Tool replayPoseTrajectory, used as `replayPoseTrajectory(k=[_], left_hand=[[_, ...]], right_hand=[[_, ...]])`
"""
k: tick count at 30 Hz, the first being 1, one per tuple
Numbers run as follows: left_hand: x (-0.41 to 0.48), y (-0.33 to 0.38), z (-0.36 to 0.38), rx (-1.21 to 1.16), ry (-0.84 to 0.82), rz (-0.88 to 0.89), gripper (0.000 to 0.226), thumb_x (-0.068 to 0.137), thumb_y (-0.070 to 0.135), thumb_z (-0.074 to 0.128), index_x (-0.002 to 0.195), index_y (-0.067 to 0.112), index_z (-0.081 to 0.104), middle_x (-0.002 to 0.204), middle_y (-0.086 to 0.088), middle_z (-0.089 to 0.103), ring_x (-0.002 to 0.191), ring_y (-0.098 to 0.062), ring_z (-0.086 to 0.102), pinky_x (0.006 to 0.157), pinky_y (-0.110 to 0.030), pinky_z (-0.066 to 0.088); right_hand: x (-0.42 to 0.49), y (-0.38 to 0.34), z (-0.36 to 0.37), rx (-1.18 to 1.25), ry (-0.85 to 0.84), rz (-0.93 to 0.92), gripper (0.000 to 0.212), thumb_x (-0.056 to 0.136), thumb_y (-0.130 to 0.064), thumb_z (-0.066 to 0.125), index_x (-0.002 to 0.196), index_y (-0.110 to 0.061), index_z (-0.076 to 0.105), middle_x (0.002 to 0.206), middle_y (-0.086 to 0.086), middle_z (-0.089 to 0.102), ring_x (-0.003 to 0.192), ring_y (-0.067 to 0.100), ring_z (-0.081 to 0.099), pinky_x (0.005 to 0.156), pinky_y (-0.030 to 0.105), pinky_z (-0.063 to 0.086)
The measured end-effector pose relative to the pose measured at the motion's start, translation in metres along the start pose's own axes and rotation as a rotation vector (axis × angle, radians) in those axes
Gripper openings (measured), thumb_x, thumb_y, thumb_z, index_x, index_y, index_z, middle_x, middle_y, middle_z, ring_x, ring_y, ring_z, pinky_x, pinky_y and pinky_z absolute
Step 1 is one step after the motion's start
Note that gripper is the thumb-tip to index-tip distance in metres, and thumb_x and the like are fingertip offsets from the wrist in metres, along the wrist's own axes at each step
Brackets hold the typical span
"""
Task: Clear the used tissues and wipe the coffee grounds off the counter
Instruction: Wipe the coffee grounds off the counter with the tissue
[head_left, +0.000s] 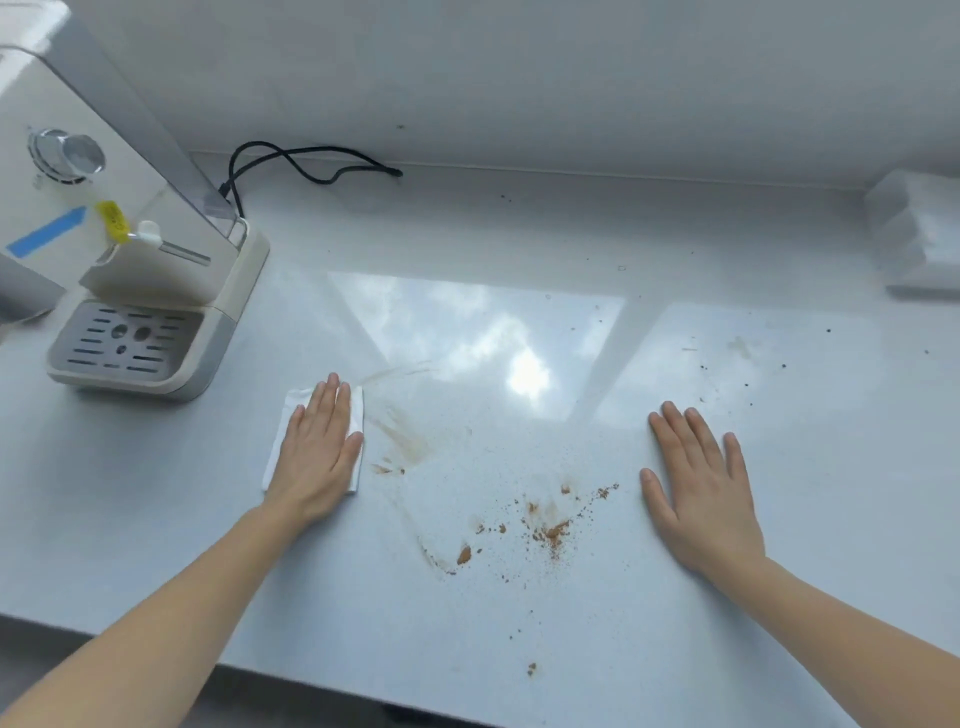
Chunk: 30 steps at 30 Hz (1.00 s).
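My left hand (318, 447) lies flat, fingers together, pressing a folded white tissue (291, 415) onto the pale counter (519, 234). Brown coffee grounds (548, 530) are scattered in front of me, between my two hands, with smeared brown streaks (402, 436) just right of the tissue. More dark specks (727, 374) dot the counter further right. My right hand (701, 488) rests palm down on the bare counter, fingers spread, with nothing under it.
A cream coffee machine (130, 249) with a grey drip tray (122, 338) stands at the left, its black cable (311, 166) looping along the back wall. A white pack of tissues (919, 234) sits at the far right. The counter's front edge (363, 696) runs below my arms.
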<state>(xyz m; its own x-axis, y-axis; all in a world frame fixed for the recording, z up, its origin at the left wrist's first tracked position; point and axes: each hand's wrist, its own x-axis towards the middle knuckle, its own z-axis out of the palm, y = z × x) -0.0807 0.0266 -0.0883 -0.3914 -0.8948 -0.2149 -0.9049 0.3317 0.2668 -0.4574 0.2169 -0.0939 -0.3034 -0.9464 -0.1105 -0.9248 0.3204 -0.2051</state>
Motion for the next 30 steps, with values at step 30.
replayPoseTrajectory(k=[30], left_hand=[[0.054,0.037,-0.008,0.186,-0.11,0.296,0.066,0.091,0.051,0.003,0.149,0.024,-0.011,0.159,0.001,-0.018,0.145,-0.013,-0.02,0.117,-0.037,-0.015]], right_hand=[[0.0,0.0,-0.002,-0.017,-0.012,-0.003,0.064,0.094,-0.047,0.019,0.153,-0.025,0.011,0.16,-0.01,0.004,0.147,0.009,-0.004,0.119,0.043,0.0]])
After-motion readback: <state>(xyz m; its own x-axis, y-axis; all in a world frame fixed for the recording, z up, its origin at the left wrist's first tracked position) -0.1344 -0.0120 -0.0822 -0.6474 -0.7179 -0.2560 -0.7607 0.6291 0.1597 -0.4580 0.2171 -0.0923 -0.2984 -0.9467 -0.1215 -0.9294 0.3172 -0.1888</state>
